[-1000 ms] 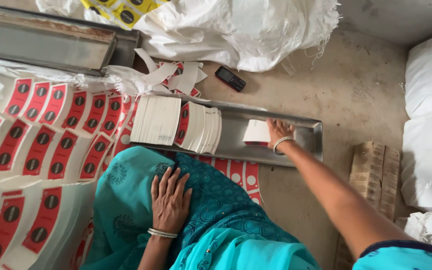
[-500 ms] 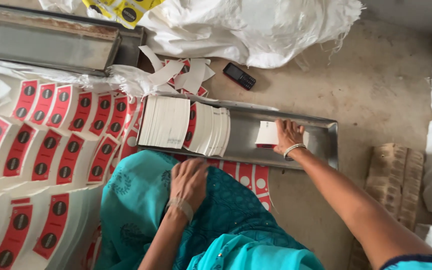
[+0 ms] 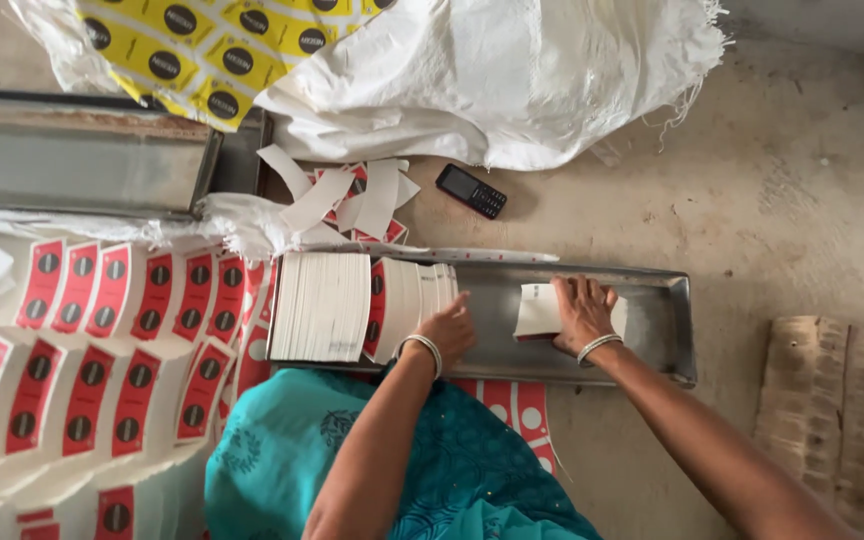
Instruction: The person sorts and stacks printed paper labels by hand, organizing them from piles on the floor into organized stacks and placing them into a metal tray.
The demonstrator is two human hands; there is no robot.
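Head view | my right hand (image 3: 582, 312) grasps a small white card bundle (image 3: 540, 312) in the metal tray (image 3: 667, 335) | my left hand (image 3: 449, 330), fingers curled, touches the card stack (image 3: 362, 305) at tray's left

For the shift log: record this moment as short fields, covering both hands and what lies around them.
left hand: rests against the row of white cards standing on edge
right hand: presses on a small stack of white cards
holder: long shallow metal tray
floor items: black keypad phone, red-and-white printed sheets
behind: white woven sack
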